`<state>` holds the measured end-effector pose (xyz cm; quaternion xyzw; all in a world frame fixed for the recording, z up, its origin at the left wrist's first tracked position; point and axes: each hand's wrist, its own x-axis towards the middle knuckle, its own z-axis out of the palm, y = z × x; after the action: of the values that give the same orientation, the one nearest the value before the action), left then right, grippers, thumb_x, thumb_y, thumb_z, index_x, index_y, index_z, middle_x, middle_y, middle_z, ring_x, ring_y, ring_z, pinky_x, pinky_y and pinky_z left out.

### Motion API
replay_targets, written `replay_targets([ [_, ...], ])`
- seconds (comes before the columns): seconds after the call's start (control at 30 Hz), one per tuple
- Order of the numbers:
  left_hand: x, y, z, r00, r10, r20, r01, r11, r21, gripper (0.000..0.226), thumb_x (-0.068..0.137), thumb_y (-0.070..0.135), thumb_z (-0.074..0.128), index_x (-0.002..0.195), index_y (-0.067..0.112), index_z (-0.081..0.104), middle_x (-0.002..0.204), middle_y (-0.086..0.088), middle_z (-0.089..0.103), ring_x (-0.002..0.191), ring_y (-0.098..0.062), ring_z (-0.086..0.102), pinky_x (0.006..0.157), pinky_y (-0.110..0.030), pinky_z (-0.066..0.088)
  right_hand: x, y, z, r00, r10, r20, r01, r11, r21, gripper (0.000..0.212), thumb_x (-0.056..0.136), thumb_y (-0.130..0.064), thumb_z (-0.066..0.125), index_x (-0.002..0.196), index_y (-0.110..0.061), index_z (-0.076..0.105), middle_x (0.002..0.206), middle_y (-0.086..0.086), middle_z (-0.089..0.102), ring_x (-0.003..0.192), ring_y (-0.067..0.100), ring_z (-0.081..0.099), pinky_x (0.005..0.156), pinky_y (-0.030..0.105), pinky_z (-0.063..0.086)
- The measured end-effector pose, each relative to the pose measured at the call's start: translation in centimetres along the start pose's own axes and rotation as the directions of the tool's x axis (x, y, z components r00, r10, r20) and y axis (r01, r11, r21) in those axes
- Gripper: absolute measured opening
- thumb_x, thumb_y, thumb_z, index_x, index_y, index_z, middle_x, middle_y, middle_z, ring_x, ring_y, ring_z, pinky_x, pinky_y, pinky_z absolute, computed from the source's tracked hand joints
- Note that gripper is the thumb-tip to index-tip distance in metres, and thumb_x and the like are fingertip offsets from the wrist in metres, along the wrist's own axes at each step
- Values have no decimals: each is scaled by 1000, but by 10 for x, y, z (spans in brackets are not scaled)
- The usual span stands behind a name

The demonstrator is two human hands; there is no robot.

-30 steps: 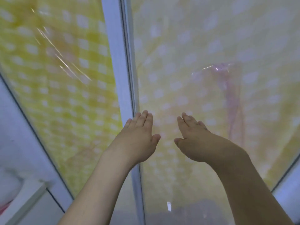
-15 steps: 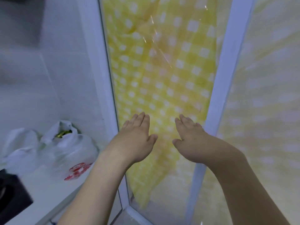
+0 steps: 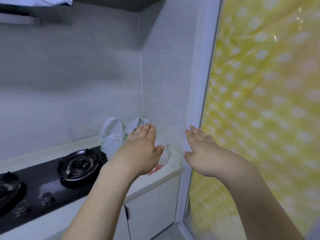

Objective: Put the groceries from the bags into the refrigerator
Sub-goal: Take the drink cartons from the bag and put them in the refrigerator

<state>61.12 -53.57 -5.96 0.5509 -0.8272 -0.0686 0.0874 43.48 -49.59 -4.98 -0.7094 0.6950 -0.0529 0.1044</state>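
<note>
The bags (image 3: 110,135) are thin white plastic, crumpled and faintly translucent. The counter (image 3: 152,177) looks like pale stone, smooth and matt. The hob (image 3: 34,191) is glossy black glass, its burner (image 3: 78,164) dark metal with a dull sheen. The wall (image 3: 86,84) is smooth grey tile with a soft gloss. The curtain (image 3: 268,101) is shiny yellow-checked plastic sheet, wrinkled. The frame (image 3: 200,84) is smooth, white and satin-finished.

Both forearms stretched forward, left hand (image 3: 141,149) and right hand (image 3: 201,150) flat, palms down, holding nothing

white counter (image 3: 152,181), gas hob (image 3: 52,181), 2 plastic bags (image 3: 110,135)
</note>
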Motion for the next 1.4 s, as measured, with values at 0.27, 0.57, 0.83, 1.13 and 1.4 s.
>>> replay_targets([
  [0.27, -24, -72, -13, 979, -204, -24, 204, 979, 3, 68, 106, 45, 25, 158, 15, -6, 166, 1, -13, 152, -15, -13, 124, -35, -4, 41, -70, 14, 981, -179, 75, 182, 982, -45, 66, 105, -27, 29, 155, -14, -11, 161, 1, -23, 149, 15, -18, 120, 30, -10],
  [0.57, -33, -94, -12, 950, -308, -56, 309, 951, -3, 68, 105, 46, 27, 158, 15, -3, 166, -1, -9, 153, -15, -10, 124, -36, 0, 61, -94, 18, 954, -282, 103, 290, 954, -76, 67, 105, -30, 31, 155, -13, -11, 161, 2, -22, 149, 16, -17, 121, 31, -9],
  [0.83, -32, -88, -14, 926, -372, -57, 373, 928, 1, 67, 106, 45, 27, 158, 16, -3, 166, 0, -10, 152, -15, -11, 123, -34, -4, 74, -88, 15, 931, -341, 130, 351, 934, -61, 66, 105, -29, 30, 155, -13, -10, 161, 2, -23, 149, 15, -18, 120, 31, -9],
  [1.13, -24, -92, -18, 920, -385, -78, 389, 921, 33, 66, 106, 43, 27, 158, 16, -2, 166, 1, -8, 152, -15, -11, 123, -33, -3, 92, -90, 22, 916, -383, 122, 388, 922, -14, 66, 104, -29, 29, 155, -13, -10, 161, 3, -22, 149, 17, -17, 119, 31, -9],
  [1.4, -6, -113, -11, 944, -327, -52, 330, 940, 86, 65, 106, 42, 27, 158, 14, -1, 167, 0, -6, 153, -16, -10, 122, -33, -4, 116, -92, 42, 934, -337, 120, 336, 941, 23, 68, 104, -31, 30, 156, -14, -10, 161, 2, -22, 149, 16, -19, 121, 32, -9],
])
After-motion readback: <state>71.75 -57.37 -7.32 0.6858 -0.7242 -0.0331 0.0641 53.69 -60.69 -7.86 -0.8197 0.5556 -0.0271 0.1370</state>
